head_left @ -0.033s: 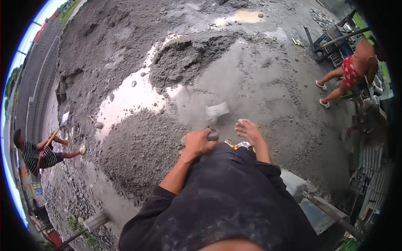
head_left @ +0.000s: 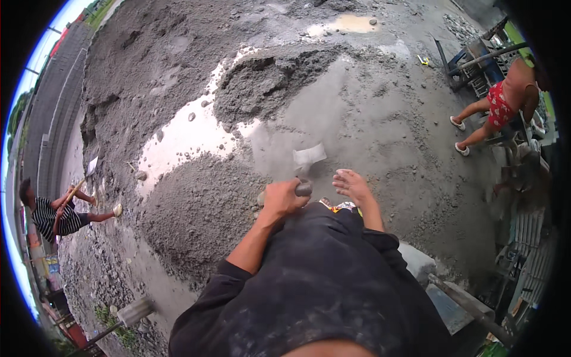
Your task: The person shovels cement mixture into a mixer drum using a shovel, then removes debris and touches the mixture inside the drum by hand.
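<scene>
My left hand [head_left: 282, 198] is closed around the thick grey grip of a shovel [head_left: 304, 188], held in front of my waist. The shovel's pale metal blade [head_left: 309, 156] lies against the grey sand just beyond; the shaft between is mostly hidden by foreshortening. To the right, my right hand [head_left: 354, 188] hovers apart from the grip, fingers spread and holding nothing. A heap of damp grey sand [head_left: 196, 208] rises to the left of my left hand.
A pale puddle [head_left: 184, 134] runs between sand heaps. At the left a person [head_left: 50, 217] in a striped shirt holds a long-handled shovel. Another person [head_left: 502, 101] in red shorts stands by a metal frame at the right. A white sack [head_left: 416, 260] lies by my right side.
Almost nothing differs. Both my hands and the blade stay in place, while the arms of the person at the left have shifted slightly.
</scene>
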Tool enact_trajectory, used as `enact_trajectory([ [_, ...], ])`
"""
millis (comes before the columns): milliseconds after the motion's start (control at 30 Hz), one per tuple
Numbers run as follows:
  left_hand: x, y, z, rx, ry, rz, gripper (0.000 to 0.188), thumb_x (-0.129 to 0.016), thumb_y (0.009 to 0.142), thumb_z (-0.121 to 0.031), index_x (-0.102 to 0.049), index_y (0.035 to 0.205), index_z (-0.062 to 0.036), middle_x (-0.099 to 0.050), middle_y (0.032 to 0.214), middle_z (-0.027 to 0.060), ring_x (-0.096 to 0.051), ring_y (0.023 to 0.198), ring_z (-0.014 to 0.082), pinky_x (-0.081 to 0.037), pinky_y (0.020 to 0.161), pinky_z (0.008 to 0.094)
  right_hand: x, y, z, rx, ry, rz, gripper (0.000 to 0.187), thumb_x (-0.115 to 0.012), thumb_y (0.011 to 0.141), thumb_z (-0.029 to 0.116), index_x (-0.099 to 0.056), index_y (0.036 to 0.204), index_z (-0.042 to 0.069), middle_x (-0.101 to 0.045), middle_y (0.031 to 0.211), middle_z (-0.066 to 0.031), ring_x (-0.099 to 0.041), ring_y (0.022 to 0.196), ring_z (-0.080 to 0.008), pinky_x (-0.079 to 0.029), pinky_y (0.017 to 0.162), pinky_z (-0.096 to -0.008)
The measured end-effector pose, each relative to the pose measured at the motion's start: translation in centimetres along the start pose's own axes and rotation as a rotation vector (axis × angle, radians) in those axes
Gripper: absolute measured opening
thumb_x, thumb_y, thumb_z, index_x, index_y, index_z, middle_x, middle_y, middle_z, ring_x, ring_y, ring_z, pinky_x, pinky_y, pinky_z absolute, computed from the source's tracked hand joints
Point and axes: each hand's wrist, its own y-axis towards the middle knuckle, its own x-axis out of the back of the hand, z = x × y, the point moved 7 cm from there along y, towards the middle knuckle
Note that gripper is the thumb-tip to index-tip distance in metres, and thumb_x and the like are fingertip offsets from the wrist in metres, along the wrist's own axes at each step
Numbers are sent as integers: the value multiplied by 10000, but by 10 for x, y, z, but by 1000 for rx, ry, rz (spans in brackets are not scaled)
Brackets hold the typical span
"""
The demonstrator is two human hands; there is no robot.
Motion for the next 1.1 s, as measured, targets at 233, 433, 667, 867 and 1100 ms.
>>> enact_trajectory([
  [233,84,92,56,217,126,-379,491,-742,670,-585,-670,777,-111,-641,618,97,-628,553,270,-484,525,374,58,30,-9,-26,-124,-145,280,-646,865,295,-584,1062,107,-630,983,-43,-625,874,-177,-496,708,-338],
  [433,143,113,51,109,213,-565,486,-731,699,-557,-610,736,-89,-648,665,99,-632,579,295,-469,498,408,152,19,-39,-89,-113,-314,273,-651,853,281,-582,1053,109,-631,930,-36,-634,822,-180,-498,674,-339],
  [667,178,170,58,-65,211,-706,424,-764,707,-481,-633,736,-78,-634,635,62,-611,533,236,-467,494,371,159,22,-29,-162,-78,-468,240,-651,846,269,-577,1008,108,-626,924,-42,-630,797,-180,-495,637,-332],
  [867,138,300,117,-285,322,-434,164,-673,774,-271,-616,819,-124,-639,722,62,-641,669,256,-493,585,389,102,103,25,-81,-224,-414,277,-637,858,286,-570,1058,106,-623,951,-46,-626,797,-173,-491,663,-334],
  [1100,88,359,159,-485,375,-270,65,-589,766,-171,-597,830,-158,-627,724,44,-637,717,250,-487,618,392,-20,136,99,18,-40,-346,322,-633,873,293,-561,1114,90,-627,993,-45,-625,875,-173,-491,692,-316],
])
